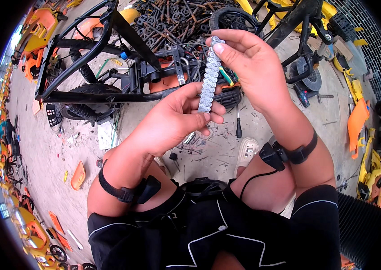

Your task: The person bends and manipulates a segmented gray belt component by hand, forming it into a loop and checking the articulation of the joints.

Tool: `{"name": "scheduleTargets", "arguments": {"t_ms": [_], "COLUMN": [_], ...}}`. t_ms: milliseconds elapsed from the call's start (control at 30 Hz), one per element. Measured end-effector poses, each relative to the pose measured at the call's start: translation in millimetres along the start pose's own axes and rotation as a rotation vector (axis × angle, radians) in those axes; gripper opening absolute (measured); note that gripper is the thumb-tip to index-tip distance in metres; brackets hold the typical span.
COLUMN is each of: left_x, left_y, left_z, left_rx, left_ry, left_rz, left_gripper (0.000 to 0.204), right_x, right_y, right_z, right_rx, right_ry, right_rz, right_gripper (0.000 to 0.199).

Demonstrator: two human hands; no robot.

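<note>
Head view: left hand, right hand clamped on grey chain; left fingers partly hidden behind it

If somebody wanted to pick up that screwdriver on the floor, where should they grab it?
The screwdriver is probably best taken by its dark handle, with fingers closing from above on the near side. The handle lies toward the person and is thicker than the shaft, which points away, so it should give the surer grip.
</note>
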State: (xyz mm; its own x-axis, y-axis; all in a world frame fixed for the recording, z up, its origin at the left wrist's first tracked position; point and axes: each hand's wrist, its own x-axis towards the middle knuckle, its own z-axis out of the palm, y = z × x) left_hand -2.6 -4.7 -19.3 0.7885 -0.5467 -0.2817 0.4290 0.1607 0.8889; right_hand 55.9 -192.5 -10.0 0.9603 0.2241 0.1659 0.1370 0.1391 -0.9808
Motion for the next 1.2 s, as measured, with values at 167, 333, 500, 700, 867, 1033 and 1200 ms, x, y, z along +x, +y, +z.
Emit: {"name": "scheduleTargets", "arguments": {"t_ms": [167,333,500,700,867,1033,1200], "left_x": [3.7,3.7,5.0,4.9,6.5,5.4,6.9], "left_y": [-0.6,-1.3,-1.8,-5.7,-6.3,-5.5,-4.0], "left_z": [1.0,2.6,3.1,0.4,-1.6,-4.4,-4.8], "left_rx": [0.037,-0.004,-0.008,0.026,0.075,0.061,0.093], "left_ry": [0.007,0.036,0.074,0.118,0.161,0.247,0.288], "left_rz": [0.027,0.031,-0.004,0.014,0.038,0.091,0.078], "left_gripper": [0.041,0.037,0.036,0.040,0.038,0.036,0.034], "right_x": [-0.2,0.4,2.8,2.9,3.6,4.7,4.5], "right_y": [3.0,7.1,16.7,18.7,20.0,19.2,23.0], "right_z": [2.4,9.1,9.3,10.7,10.7,14.7,17.6], "right_rx": [0.059,0.153,0.211,0.231,0.238,0.247,0.244], "right_ry": [-0.004,-0.011,0.007,0.046,0.091,0.137,0.151], "right_rz": [0.050,0.064,0.090,0.058,0.008,-0.045,-0.120], "right_gripper": [0.035,0.038,0.040,0.043,0.045,0.046,0.042]}}
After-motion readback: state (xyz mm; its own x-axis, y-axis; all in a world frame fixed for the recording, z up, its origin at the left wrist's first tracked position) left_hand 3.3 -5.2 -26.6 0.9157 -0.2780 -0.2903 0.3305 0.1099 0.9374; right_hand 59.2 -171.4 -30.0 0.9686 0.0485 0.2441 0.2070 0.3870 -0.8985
